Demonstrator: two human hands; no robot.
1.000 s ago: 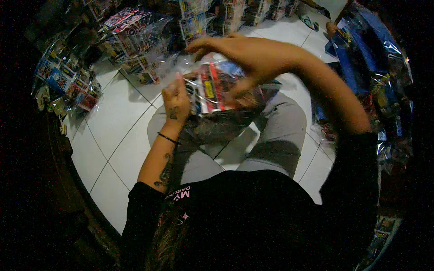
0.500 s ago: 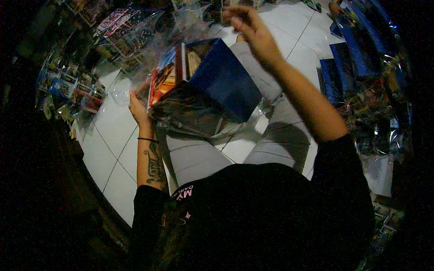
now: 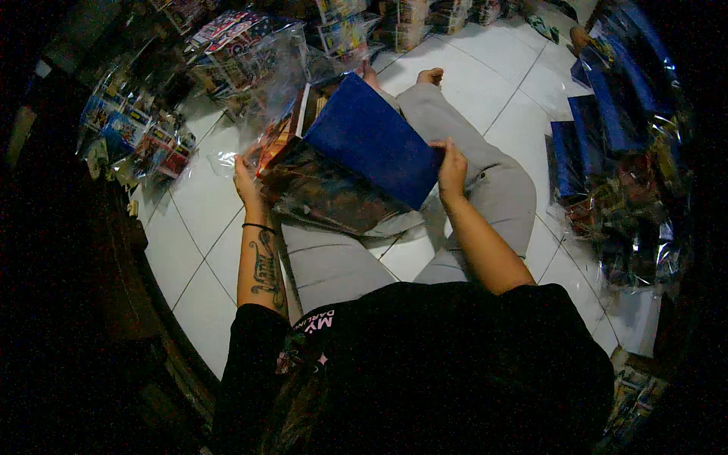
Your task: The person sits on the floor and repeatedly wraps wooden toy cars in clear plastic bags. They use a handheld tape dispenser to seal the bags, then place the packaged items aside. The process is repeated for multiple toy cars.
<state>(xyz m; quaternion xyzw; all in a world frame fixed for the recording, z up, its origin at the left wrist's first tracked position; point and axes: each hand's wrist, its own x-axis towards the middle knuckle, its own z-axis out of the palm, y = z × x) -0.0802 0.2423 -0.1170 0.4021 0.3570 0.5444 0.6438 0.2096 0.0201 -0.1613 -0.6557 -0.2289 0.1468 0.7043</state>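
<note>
A flat blue panel (image 3: 375, 140), perhaps the side of a box or a cover, stands tilted above my lap. My right hand (image 3: 453, 171) grips its right edge, thumb and fingers closed on it. On the other side, my left hand (image 3: 246, 186) holds a clear plastic bag (image 3: 334, 201) around the bundle. Inside the bag a colourful red-and-orange printed item (image 3: 279, 144) with a pale edge leans against the blue panel. My left fingers are partly hidden behind the plastic.
I sit on a white tiled floor (image 3: 208, 250) with my grey-trousered legs (image 3: 493, 167) spread. Plastic-wrapped printed packs (image 3: 140, 140) lie at the left, with more stacks (image 3: 345, 34) at the far side. Blue wrapped items (image 3: 588, 136) stand along the right.
My right hand has come down from the far side to the blue panel's right edge. The panel has turned to face up more, hiding the opening behind it.
</note>
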